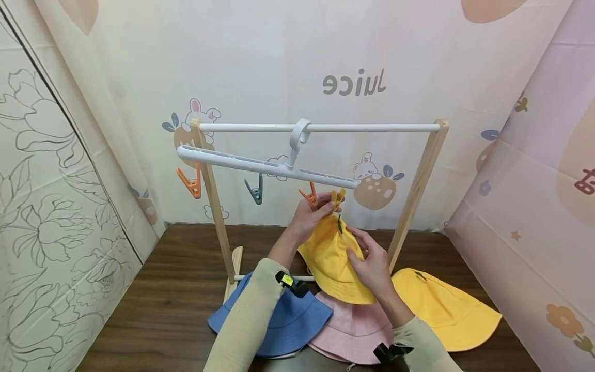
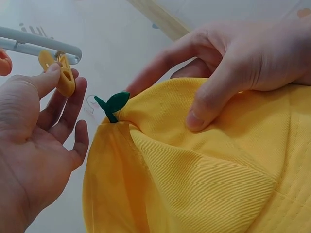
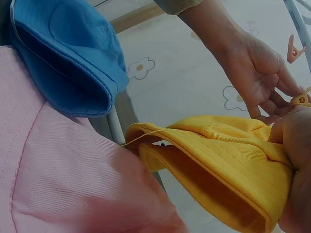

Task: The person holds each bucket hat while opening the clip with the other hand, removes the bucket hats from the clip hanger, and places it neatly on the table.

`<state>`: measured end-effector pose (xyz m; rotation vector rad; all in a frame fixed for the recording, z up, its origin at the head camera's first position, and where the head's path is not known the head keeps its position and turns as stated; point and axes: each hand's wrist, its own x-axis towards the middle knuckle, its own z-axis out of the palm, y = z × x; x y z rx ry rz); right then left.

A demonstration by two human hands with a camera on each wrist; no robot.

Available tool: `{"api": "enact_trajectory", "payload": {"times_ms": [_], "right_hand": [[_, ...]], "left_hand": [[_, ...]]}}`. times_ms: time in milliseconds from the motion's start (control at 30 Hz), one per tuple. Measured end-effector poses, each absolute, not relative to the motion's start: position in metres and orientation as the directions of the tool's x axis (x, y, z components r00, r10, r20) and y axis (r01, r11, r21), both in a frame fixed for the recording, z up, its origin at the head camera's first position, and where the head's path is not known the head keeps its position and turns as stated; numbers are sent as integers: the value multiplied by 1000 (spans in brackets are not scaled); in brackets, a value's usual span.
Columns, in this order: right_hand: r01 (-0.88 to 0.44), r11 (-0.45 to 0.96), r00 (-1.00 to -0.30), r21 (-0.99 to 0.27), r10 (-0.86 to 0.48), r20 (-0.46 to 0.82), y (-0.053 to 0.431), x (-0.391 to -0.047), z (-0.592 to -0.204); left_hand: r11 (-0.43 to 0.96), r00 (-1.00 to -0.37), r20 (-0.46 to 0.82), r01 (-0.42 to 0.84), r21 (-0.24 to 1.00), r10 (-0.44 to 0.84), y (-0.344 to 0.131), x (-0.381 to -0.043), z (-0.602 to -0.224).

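Note:
My left hand (image 1: 309, 219) pinches a yellow clip (image 2: 64, 80) between thumb and fingers, at the right, lower end of the white hanger (image 1: 260, 166). In my right hand (image 1: 375, 266) is a yellow bucket hat (image 1: 332, 261), gripped by its crown with the thumb on the near side. A green leaf tip (image 2: 118, 102) stands up from the top of the hat, close to the clip but apart from it. The hat's brim opening faces down. An orange clip (image 1: 310, 195) hangs just left of the yellow one.
The hanger hooks over the white rod (image 1: 372, 127) of a wooden-legged rack (image 1: 418, 194). Another orange clip (image 1: 191, 182) and a dark green clip (image 1: 255, 190) hang further left. On the table (image 1: 153, 294) lie a blue hat (image 1: 297, 320), a pink hat (image 1: 355, 330) and a second yellow hat (image 1: 446, 310).

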<state>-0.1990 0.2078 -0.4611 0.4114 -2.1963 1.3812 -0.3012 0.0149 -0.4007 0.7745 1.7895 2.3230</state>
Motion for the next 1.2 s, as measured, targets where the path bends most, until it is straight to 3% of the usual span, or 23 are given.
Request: {"api": "enact_trajectory", "payload": {"times_ms": [400,1200], "right_hand": [[-533,405,-812,-743,4,584,209,-197,-460],[-559,345,-802,-754,7,597,212,-198,-459]], "left_hand": [[-338,-835,357,221,915,418,16,-303,-397],[-120,-820,365,349,929,441,-3,-287,-406]]}}
